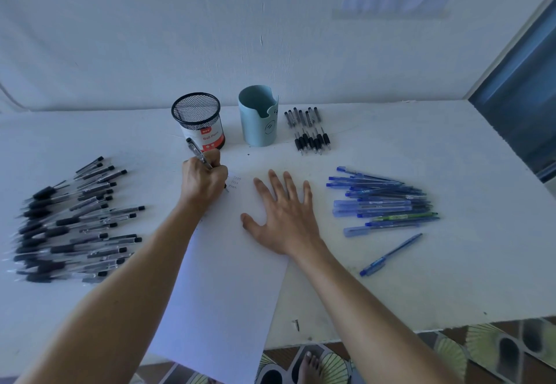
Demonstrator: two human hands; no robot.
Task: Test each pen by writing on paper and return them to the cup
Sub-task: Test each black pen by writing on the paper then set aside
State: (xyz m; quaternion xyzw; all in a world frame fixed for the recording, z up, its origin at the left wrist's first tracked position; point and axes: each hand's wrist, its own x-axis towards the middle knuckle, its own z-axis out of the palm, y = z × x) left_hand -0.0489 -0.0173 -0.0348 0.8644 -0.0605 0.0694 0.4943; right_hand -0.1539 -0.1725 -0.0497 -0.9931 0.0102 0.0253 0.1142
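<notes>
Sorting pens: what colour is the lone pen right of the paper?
The lone pen is blue; head view.

One mesh cup (198, 119), one blue cup (258, 125), one paper sheet (228, 278), one held pen (195, 150).

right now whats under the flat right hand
The right hand lies flat on the white paper, near its right edge. The palm hides whatever is beneath it; the only writing visible sits by the left hand, which grips a pen.
</notes>
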